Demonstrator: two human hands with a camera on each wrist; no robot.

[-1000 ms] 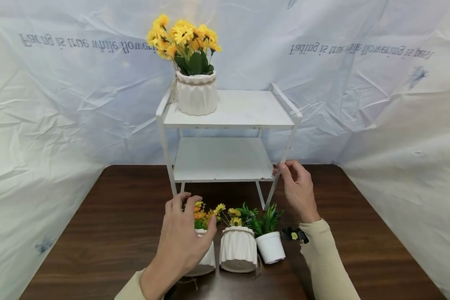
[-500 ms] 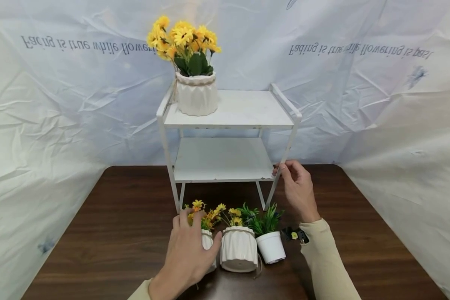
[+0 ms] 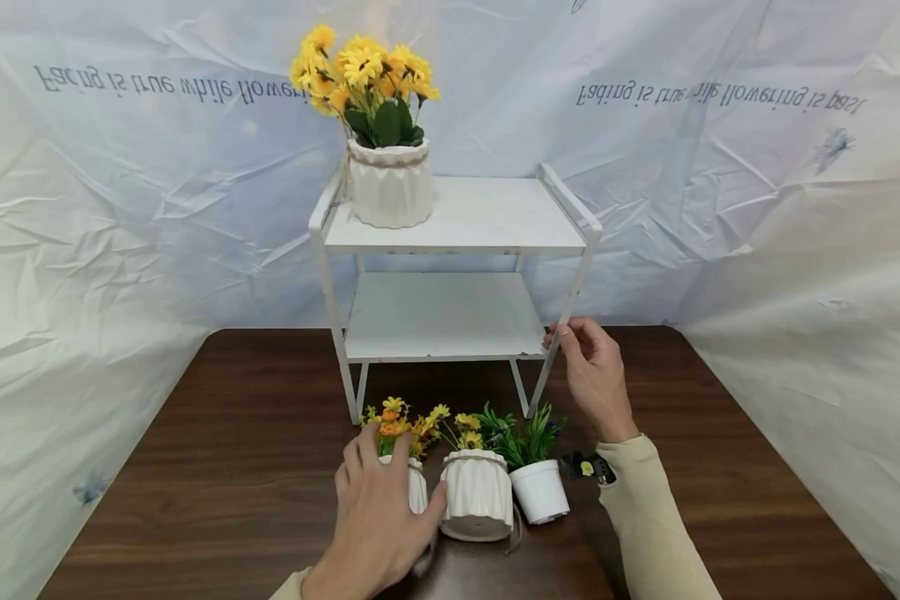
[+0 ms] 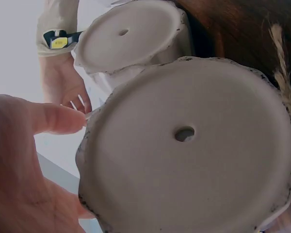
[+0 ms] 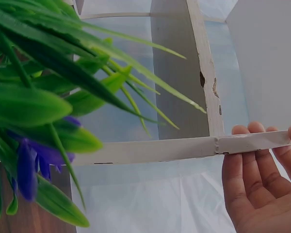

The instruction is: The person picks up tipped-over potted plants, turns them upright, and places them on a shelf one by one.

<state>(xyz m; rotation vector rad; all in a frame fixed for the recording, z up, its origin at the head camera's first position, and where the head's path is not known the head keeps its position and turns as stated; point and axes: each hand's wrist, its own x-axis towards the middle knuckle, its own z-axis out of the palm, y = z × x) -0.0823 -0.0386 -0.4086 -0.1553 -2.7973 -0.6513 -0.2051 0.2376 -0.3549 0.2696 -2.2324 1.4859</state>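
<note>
My left hand [image 3: 382, 508] holds a white ribbed flowerpot [image 3: 417, 485] with orange and yellow flowers, lying tilted on the table. Its round base, with a drain hole, faces the left wrist camera; the thumb [image 4: 58, 118] touches the side and other fingers are partly hidden. My right hand [image 3: 598, 375] grips the front right leg of a white two-tier shelf [image 3: 450, 312]. In the right wrist view the fingers wrap round that leg [image 5: 160, 148]. Beside the left pot lie a second ribbed pot [image 3: 477, 500] with yellow flowers and a small white pot [image 3: 540, 492] of greenery.
A ribbed pot [image 3: 392, 187] of yellow flowers stands upright on the top tier's left side. The shelf rests on a dark wooden table [image 3: 255, 433]. White printed cloth [image 3: 720, 183] hangs behind and at both sides. Twine trails from the middle pot.
My left hand has moved right and slightly down, closing in around the left flowerpot, whose flowers now show more. My right hand stays on the shelf leg.
</note>
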